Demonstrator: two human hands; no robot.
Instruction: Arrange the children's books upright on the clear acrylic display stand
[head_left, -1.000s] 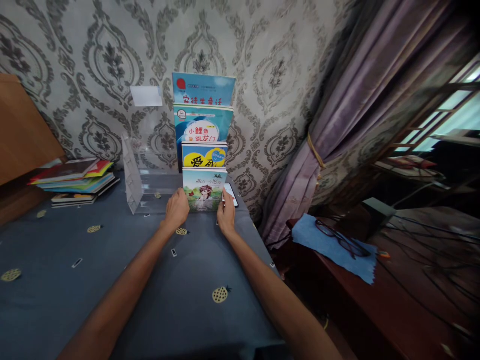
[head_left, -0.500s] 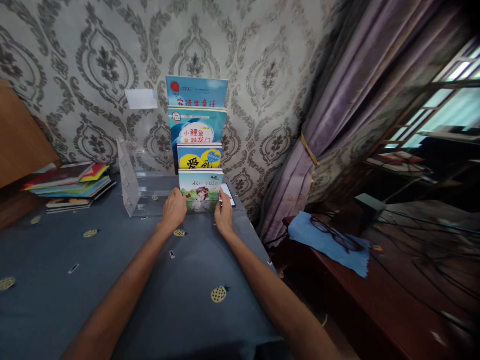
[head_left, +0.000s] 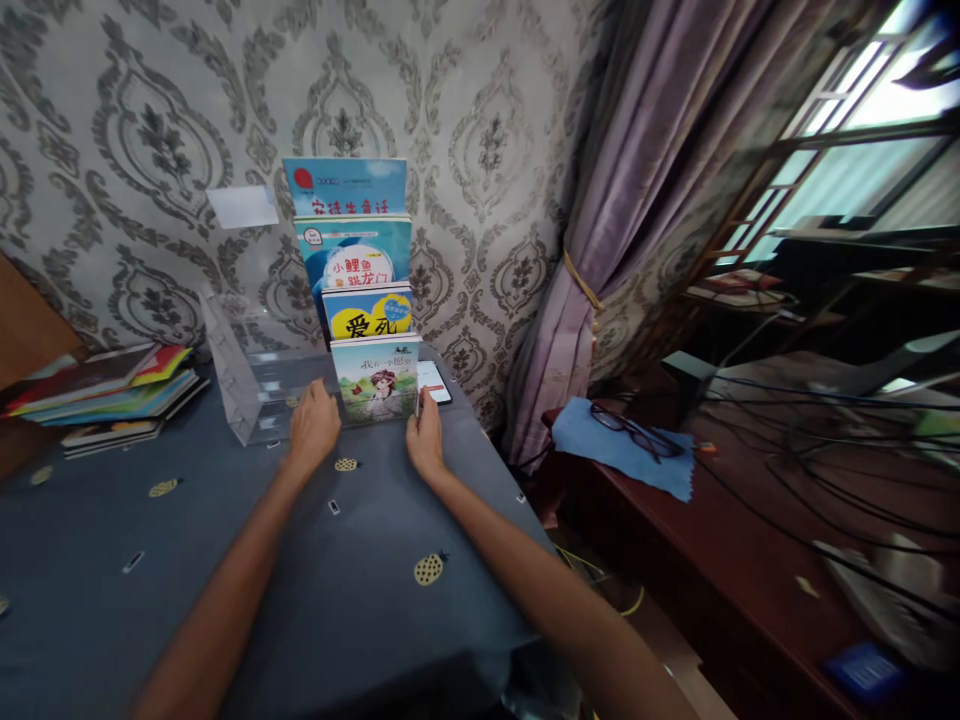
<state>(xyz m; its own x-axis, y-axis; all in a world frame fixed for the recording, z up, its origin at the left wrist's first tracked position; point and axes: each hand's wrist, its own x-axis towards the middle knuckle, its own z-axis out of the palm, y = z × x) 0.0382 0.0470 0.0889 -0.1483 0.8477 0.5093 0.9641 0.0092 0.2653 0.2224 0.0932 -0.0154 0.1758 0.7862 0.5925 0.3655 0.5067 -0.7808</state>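
In the head view, your left hand (head_left: pixel 313 425) sits at the lower left corner of the front book (head_left: pixel 375 378). Its fingers are curled away from the camera, so I cannot tell whether they grip the book or only press on it. Your right hand (head_left: pixel 425 438) lies mostly open against the book's right edge, forefinger stretched up along it, holding nothing. The book stands upright between your hands on the lowest step of the clear stand (head_left: pixel 244 385), with taller books (head_left: pixel 352 250) behind it. A phone (head_left: pixel 435 380) lies just beyond your right fingertips. A stack of books (head_left: pixel 105 395) lies well left of your left hand on the worktop (head_left: pixel 225 570). I judge even pressure from both sides keeps the book square and off the phone.
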